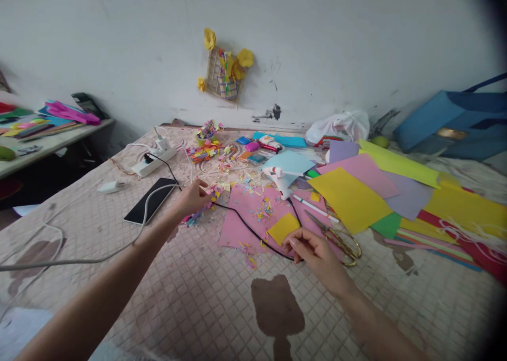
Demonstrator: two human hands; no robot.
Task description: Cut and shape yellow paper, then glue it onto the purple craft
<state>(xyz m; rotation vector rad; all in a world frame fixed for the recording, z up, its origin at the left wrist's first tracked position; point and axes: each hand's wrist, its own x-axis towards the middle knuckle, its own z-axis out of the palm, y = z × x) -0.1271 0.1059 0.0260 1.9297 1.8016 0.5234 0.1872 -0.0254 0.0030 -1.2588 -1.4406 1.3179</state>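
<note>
My left hand (pixel 195 196) is closed, fingertips together, beside a pile of coloured paper pieces (pixel 216 193); what it pinches, if anything, is hidden. My right hand (pixel 311 247) has thumb and fingers closed at the corner of a small yellow paper square (pixel 283 228). Under the square lies a pink sheet (pixel 237 221) strewn with paper clippings (pixel 264 210). The black cord (pixel 245 222) of a white glue gun (pixel 279 180) runs between my hands and passes by the right fingers. Gold-handled scissors (pixel 341 242) lie just right of that hand.
A power strip (pixel 153 163), a dark tablet-like device (pixel 150 201) and a white charger (pixel 111 187) are on the left, with a grey cable (pixel 119 255) crossing there. Coloured sheets (pixel 350 200) overlap on the right. A small pot of paper flowers (pixel 208 132) stands at the back.
</note>
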